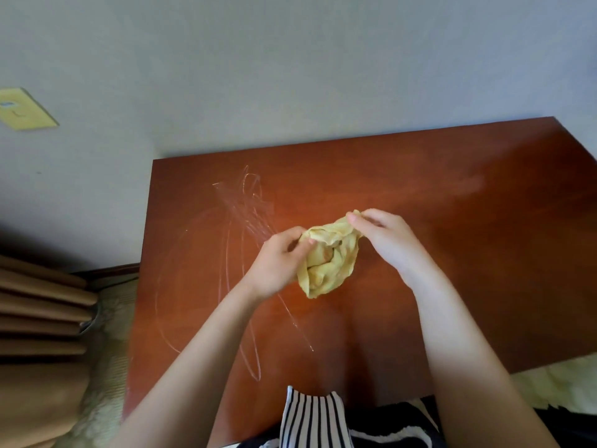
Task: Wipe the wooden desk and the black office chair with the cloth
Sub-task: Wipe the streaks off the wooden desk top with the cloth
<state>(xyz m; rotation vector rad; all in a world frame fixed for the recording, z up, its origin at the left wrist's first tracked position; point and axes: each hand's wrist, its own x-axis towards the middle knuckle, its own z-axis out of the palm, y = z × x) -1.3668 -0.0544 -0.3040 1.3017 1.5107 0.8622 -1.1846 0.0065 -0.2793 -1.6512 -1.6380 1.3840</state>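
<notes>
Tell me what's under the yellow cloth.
The wooden desk. The left hand and right hand grip the bunched cloth, so the patch directly beneath is covered.

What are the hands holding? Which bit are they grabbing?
A bunched-up yellow cloth. The left hand grips its left side, and the right hand pinches its top edge.

Wall (290, 59): pale grey and plain, from 10 to 2 o'clock.
Yellow plate (24, 109): on the wall at 10 o'clock.
Curtain (38, 318): tan, hanging in folds, at 8 o'clock.
Fluffy rug (555, 383): cream, at 4 o'clock.
Striped fabric (313, 418): black and white, at 6 o'clock.
</notes>
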